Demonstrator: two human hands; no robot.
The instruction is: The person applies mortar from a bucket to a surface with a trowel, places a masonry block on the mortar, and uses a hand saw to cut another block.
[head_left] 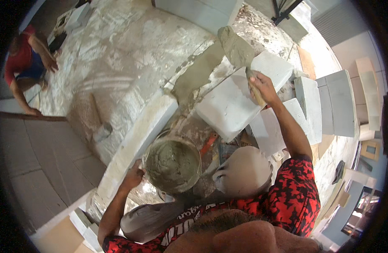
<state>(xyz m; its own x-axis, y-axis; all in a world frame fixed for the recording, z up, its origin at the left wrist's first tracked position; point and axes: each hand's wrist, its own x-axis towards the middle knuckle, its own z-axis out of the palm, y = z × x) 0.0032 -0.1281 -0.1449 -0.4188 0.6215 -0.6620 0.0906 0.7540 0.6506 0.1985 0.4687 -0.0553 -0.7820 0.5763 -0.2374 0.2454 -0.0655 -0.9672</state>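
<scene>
My right hand [263, 87] is closed round the wooden handle of a trowel [236, 47]. Grey mortar covers the trowel's blade, which is held out past the white blocks. Beneath and left of the blade lies a wide smear of wet mortar [198, 76]. My left hand [133, 176] has its fingers curled at the rim of a round bucket [200, 162] that stands close to my legs. Thick grey mortar [170, 164] sits inside the bucket. A large white block [229, 103] is just left of my right hand, with another white block [273, 69] beyond it.
A long pale block edge [137, 137] runs along the bucket's left side. A mallet [102, 133] lies on the dusty floor. At far left crouches another person [27, 69], a hand on a grey block wall [46, 160]. More blocks [307, 105] stand at right; a light block wall [198, 12] is ahead.
</scene>
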